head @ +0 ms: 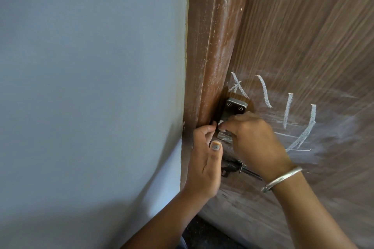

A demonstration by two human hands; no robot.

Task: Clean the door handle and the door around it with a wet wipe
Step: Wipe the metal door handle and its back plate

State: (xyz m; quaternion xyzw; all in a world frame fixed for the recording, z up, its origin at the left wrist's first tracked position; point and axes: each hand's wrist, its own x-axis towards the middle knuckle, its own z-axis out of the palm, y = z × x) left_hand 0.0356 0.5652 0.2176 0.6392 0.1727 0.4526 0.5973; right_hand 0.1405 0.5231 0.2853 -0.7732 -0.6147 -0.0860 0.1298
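A brown wood-grain door carries white chalk scribbles to the right of a metal door handle. The handle's upper screw plate and a lower shiny part show; my hands hide its middle. My right hand, with a silver bangle on the wrist, lies over the handle, and a small bit of white wet wipe pokes out at its fingertips. My left hand reaches up from below with its fingers curled around the handle's dark left side, thumb pointing up.
The glossy brown door frame runs down just left of the handle, with a grey-blue wall beyond it. A dark sliding latch bolt sits on the door below my hands. Dark floor shows at the bottom.
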